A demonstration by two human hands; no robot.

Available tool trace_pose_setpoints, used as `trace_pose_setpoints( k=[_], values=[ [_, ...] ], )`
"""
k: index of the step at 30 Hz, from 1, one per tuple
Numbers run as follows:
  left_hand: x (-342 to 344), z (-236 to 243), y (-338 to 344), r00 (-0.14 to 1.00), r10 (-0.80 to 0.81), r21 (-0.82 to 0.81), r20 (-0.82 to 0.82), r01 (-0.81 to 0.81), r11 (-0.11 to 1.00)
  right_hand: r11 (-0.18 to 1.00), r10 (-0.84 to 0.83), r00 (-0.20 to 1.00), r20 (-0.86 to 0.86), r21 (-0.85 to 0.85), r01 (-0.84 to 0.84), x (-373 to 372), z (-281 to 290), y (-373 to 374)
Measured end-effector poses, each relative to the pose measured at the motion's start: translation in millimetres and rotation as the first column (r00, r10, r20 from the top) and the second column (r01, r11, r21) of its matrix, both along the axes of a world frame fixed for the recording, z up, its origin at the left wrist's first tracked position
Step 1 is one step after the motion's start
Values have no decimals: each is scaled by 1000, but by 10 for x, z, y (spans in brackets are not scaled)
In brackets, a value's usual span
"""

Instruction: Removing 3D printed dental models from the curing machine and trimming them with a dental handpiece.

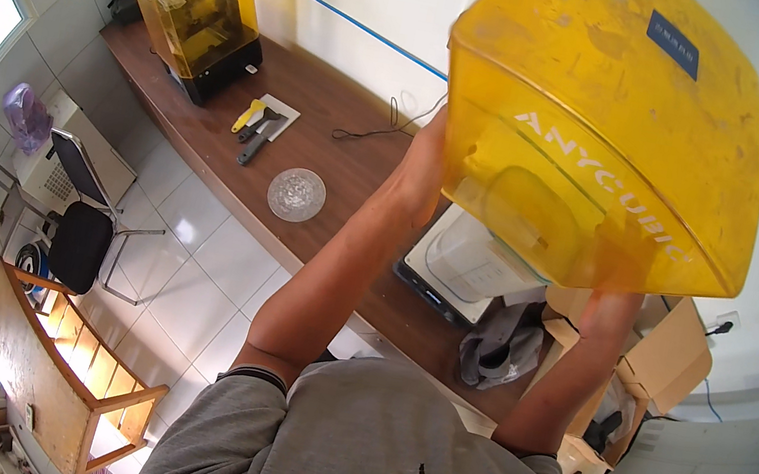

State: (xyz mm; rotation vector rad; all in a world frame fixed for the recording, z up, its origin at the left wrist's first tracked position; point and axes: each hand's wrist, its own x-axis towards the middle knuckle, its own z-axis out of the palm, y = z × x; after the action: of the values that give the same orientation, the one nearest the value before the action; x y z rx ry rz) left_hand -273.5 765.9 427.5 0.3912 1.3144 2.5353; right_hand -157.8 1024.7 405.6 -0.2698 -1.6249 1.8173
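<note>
A large translucent yellow cover [608,95] is held up at the upper right. My left hand [428,164] grips its left side, and my right hand [620,264] grips it low on the right, fingers seen hazily through the plastic. Below the cover, a silver and black machine [423,280] sits on the brown counter [350,232] with a clear rectangular container [466,263] on top. A grey cloth [497,349] lies in front of the machine, near my right forearm.
Left on the counter are a second yellow-covered machine [192,21], scrapers [251,138] and a clear round dish [296,194]. Open cardboard boxes [668,359] stand at the right. A black chair [79,240] and wooden furniture [49,382] are at the left.
</note>
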Motion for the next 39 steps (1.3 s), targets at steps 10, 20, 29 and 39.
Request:
trace_pose_setpoints(
  k=[10, 20, 29, 39],
  values=[
    [-330, -212, -787, 982, 168, 119, 81, -177, 977, 995, 15, 996, 88, 95, -24, -187, 100, -645],
    [-686, -1651, -2340, 940, 328, 21, 97, -331, 943, 686, 721, 640, 264, -142, -714, -1095, -1088, -1983],
    [-697, -3221, -2841, 925, 299, -222, 236, -248, 943, 500, 843, 515, 155, -580, -643, -1058, -2916, -2406],
    [-837, -3630, -3138, 921, 244, -263, 303, -166, 951, 424, 896, 420, 147, -566, -707, -1026, -3274, -2590]
  ],
)
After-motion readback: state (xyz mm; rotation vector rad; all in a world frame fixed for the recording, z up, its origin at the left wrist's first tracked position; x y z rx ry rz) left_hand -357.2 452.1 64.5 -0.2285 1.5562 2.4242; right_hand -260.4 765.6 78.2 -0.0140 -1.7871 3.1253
